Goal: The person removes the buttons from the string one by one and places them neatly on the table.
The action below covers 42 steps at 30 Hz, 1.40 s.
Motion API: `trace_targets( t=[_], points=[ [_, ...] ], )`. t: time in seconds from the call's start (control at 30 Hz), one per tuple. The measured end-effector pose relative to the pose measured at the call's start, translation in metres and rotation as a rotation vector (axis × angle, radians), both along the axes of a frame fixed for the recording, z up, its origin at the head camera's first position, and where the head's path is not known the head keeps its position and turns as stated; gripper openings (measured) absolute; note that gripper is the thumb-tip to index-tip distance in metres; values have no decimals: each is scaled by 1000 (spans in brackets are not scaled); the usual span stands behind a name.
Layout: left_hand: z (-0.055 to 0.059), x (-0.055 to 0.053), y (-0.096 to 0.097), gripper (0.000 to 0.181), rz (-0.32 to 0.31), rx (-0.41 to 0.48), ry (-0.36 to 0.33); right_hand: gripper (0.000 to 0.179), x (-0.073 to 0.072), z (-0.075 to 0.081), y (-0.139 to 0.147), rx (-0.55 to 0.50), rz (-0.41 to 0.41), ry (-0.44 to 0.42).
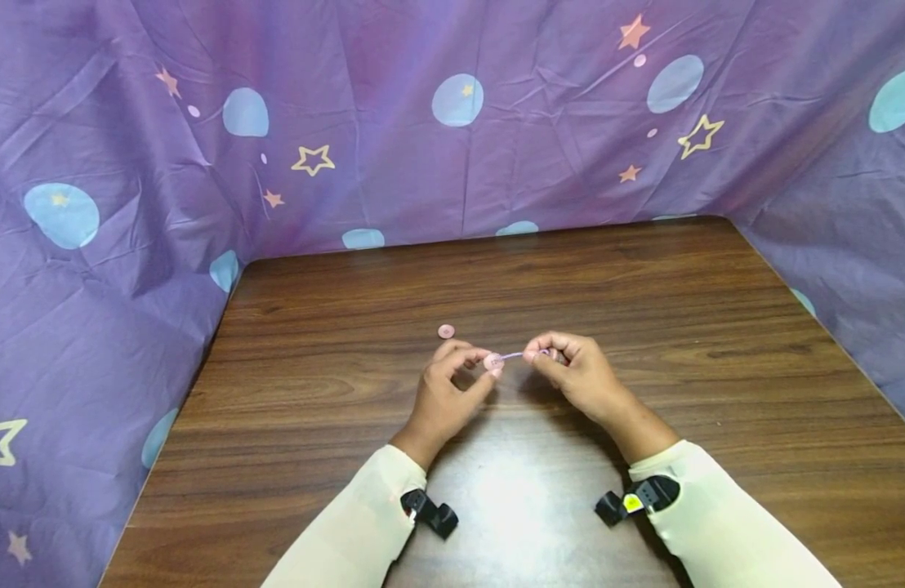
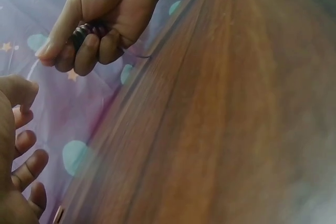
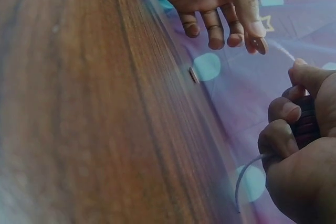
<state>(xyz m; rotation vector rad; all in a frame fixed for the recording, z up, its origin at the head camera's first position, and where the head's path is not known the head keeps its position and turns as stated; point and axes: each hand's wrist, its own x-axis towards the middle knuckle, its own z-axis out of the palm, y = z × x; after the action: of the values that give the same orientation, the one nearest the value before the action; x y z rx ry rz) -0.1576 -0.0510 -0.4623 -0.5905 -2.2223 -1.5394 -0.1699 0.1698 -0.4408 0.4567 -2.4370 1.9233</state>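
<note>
We pinch a pink button (image 1: 492,362) in our left hand (image 1: 445,396) and thread (image 1: 513,356) in our right hand (image 1: 581,377), another button (image 1: 446,331) lying near

Right hand (image 2: 100,19) up top, fingers curled round a dark spool (image 2: 86,31), thin thread (image 2: 140,56) trailing off it. Left hand (image 2: 18,150) at lower left, fingers loosely bent. Wooden table (image 2: 226,129) beneath, purple cloth (image 2: 79,114) behind.

Beside the loose pink button (image 1: 446,331), the thread (image 1: 513,356) between the hands is too thin to follow to its ends. The dark object (image 2: 86,30) inside the right hand (image 1: 573,371) is mostly covered by curled fingers. The tabletop (image 3: 79,103) blurs in both wrist views, and the left hand (image 2: 18,150) is cut by the frame edge.
</note>
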Motion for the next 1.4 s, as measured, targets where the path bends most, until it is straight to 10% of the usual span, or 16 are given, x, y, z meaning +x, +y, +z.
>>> trace_targets(
  t=[0.37,0.9,1.4],
  points=[
    [-4,-15,-9,22,82,38,88,13,-2,0,1,-36,11,-18],
    [-9,-36,-17,25,134,37,-143,15,-1,2,3,-23,29,-41],
    [-6,-51,-12,26,221,-145,-250,13,1,2,1,-12,6,-57]
  ],
)
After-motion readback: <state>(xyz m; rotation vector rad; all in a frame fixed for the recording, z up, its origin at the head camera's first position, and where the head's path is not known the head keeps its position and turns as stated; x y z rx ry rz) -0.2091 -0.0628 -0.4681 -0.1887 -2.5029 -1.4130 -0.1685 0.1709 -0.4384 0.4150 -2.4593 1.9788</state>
